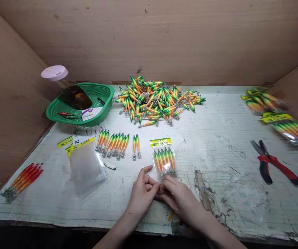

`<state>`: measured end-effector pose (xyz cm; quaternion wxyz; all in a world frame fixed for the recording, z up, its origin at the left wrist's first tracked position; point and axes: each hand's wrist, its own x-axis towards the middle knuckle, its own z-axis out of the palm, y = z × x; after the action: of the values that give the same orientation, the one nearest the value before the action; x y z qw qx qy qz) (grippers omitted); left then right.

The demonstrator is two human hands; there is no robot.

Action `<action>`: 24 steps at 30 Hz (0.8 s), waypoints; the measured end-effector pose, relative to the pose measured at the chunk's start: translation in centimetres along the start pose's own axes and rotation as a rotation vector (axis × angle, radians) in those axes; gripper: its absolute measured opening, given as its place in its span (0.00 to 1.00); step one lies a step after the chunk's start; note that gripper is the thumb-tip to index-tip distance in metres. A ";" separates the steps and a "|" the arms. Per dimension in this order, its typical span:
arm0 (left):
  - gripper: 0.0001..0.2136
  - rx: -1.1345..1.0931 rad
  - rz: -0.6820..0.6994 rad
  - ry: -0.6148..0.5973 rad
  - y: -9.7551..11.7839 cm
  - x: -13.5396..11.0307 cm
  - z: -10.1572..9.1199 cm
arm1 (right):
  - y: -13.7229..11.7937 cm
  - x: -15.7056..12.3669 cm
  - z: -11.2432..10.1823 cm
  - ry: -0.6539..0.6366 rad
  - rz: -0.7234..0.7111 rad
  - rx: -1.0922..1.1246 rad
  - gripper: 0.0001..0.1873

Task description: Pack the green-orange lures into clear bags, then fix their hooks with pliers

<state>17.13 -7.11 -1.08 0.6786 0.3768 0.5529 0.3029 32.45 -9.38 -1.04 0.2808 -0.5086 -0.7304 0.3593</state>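
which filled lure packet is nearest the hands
The clear plastic packet with yellow header, by the bare left hand and right hand; the other filled yellow-headed packets lie far right.

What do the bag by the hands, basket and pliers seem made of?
Bag: probably glossy plastic film; lures show through, light glints. Basket: likely satin plastic, finely perforated. Pliers: seemingly metal, with a dull grey head; thick red and black grips, maybe plastic or rubber.

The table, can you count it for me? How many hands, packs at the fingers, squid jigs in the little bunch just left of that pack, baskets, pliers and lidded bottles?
Hands: 2 (left hand, right hand)
Squid jig pack: 1
Squid jigs: 2
Green basket: 1
Red-handled pliers: 1
Pink-lidded bottle: 1
Total: 8
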 end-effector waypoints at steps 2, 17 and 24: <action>0.27 0.009 0.021 0.023 -0.2 0.0 0.2 | -0.1 -0.4 -0.7 -0.008 0.007 0.054 0.10; 0.17 1.071 1.144 -0.189 0.7 0.5 -4.1 | 6.2 -4.7 -8.8 0.425 -0.320 -0.516 0.17; 0.11 1.139 1.481 -0.451 1.8 3.6 -3.9 | 4.8 -0.7 -5.3 0.104 -0.717 -0.398 0.16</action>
<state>14.07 -2.52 -1.85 0.1204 0.9531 0.0952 0.2610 39.33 -7.75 -1.85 0.3210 -0.2839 -0.9012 0.0642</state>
